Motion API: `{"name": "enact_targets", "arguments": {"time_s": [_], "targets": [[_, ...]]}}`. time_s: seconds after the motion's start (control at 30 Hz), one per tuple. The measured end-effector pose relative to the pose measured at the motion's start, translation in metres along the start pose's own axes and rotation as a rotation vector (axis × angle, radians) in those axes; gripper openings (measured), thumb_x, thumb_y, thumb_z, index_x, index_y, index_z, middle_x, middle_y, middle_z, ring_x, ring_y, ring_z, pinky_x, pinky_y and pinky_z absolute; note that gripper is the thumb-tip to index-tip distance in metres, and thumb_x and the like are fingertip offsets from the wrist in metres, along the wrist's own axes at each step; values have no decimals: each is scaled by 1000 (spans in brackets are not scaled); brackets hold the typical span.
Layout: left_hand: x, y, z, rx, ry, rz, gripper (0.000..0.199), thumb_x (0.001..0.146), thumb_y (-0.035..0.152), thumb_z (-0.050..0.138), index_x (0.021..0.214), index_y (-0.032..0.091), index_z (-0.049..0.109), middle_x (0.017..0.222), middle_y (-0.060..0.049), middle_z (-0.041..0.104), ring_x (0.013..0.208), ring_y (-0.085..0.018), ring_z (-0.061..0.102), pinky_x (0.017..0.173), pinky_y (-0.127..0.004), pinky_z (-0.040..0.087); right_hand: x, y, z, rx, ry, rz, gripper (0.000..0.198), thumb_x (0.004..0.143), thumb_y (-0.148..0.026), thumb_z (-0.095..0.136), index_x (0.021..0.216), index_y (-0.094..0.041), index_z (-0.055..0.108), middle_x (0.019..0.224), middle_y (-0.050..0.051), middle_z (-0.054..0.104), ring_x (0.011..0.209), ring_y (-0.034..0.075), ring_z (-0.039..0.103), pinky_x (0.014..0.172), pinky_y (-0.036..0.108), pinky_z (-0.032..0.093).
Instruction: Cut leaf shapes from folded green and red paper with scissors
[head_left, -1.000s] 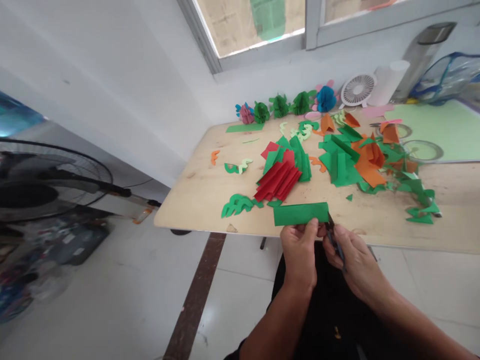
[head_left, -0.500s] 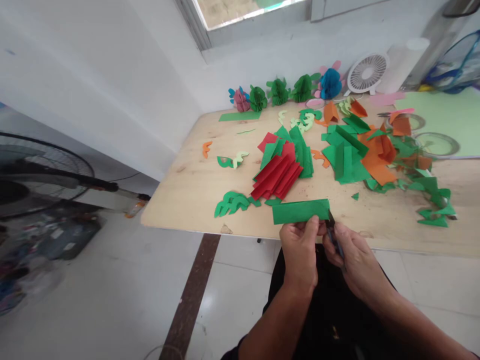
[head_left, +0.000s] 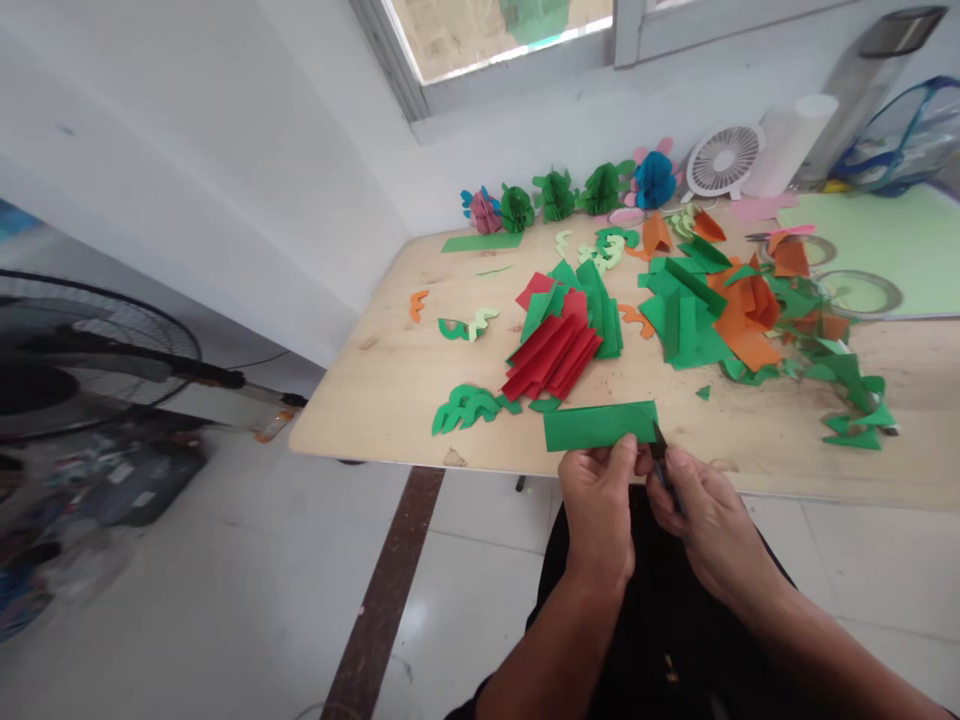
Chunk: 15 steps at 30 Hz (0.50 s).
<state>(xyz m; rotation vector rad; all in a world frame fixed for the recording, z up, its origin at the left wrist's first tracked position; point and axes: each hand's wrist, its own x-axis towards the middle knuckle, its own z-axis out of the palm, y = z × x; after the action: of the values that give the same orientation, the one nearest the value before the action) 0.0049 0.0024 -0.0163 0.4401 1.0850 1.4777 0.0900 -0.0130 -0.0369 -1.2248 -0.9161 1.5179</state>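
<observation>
My left hand (head_left: 600, 500) pinches the lower edge of a folded strip of green paper (head_left: 589, 427), thumb on top, near its right end. In my right hand (head_left: 701, 500) is a pair of dark scissors (head_left: 661, 455), the blades pointing up at the right end of the strip. Most of the handles are hidden by my fingers. Just beyond the strip lie folded red papers (head_left: 553, 355) on top of folded green papers (head_left: 604, 320). Wavy green cut-outs (head_left: 465, 407) rest to the left, by the front edge.
On the wooden table (head_left: 360, 390) lie orange papers (head_left: 750, 320), green folded papers (head_left: 682, 320) and green scraps (head_left: 855, 375). Along the wall stand several paper figures (head_left: 555, 195), a small white fan (head_left: 724, 160) and a white roll (head_left: 795, 145). Tape rings (head_left: 859, 290) are at right.
My view has tilted and shifted slightly, showing more of the window. Both hands keep their grip, and the scissors stay at the right end of the green strip.
</observation>
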Motion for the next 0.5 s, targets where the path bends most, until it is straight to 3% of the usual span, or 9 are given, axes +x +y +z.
{"name": "enact_targets", "arguments": {"time_s": [0.5], "targets": [[2, 1, 1, 19, -12, -9, 12, 70, 21, 68, 64, 13, 61, 56, 2, 54, 54, -9, 50, 59, -23, 44, 3, -1, -2, -56, 7, 35, 47, 89, -55, 48, 57, -20, 42, 47, -7, 31, 43, 8, 24, 40, 23, 17]]}}
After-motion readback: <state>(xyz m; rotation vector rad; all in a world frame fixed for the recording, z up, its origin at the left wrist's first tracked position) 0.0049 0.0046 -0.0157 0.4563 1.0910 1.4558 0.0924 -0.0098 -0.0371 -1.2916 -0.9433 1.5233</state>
